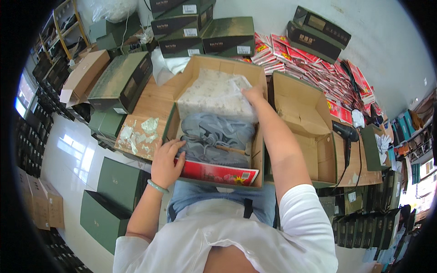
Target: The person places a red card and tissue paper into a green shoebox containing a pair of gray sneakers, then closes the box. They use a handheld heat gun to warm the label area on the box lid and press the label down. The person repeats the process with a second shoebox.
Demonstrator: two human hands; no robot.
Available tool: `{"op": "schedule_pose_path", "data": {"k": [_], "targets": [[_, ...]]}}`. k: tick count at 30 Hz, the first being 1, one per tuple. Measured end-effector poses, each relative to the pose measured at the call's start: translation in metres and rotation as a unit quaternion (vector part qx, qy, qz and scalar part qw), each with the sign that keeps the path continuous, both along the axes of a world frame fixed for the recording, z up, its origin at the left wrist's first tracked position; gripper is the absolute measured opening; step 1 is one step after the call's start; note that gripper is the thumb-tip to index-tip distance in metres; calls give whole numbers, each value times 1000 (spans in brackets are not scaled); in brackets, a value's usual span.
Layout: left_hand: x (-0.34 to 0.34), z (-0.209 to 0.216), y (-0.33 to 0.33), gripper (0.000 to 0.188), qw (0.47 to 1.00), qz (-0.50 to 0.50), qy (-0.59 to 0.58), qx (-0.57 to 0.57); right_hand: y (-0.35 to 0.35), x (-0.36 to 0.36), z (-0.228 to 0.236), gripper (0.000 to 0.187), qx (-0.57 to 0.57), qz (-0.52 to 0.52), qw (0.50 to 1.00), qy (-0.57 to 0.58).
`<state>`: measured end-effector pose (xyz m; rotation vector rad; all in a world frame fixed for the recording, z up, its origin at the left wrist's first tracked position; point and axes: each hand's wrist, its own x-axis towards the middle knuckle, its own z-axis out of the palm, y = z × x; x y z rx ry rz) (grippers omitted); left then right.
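In front of me an open shoebox (169, 125) holds a pair of grey sneakers (217, 132). A red printed packet (216, 173) stands along the box's near side, beside the shoes. Pale patterned wrapping paper (211, 93) spreads over the far side and raised lid. My right hand (253, 93) has its fingers closed on the right edge of this paper. At the box's near left corner, my left hand (167, 159) reaches over the wall with fingers apart, touching the near shoe and the packet's left end.
Another open shoebox (300, 111) stands to the right, with a black hair dryer (346, 132) beyond it. Many red packets (309, 68) lie heaped at the back. Stacked green boxes (227, 36) line the wall. Torn paper scraps (139, 134) lie on the wooden table at left.
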<state>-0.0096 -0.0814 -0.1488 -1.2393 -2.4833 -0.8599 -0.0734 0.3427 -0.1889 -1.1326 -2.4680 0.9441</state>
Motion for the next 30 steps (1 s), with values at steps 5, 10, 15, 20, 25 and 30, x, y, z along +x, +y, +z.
{"op": "schedule_pose_path", "data": {"k": [5,10,15,20,25,30], "targets": [[-5,8,9,34,999,-33,1,12,50,-2,-2,43,-503,13,833,231],[-13,-7,-14,42,941,-34,-278,191,-76,101,114,31,-346,248,874,232],[-48,35,4,45,870,-86,-400,275,-153,216,75,9,142,565,801,140],[-64,48,51,62,886,-108,-414,177,-183,252,63,32,36,444,888,115],[-70,67,118,73,896,-151,-406,94,-198,238,60,74,-50,334,930,142],[-81,39,166,78,886,-153,-424,-108,-220,211,54,71,-126,309,934,130]]}}
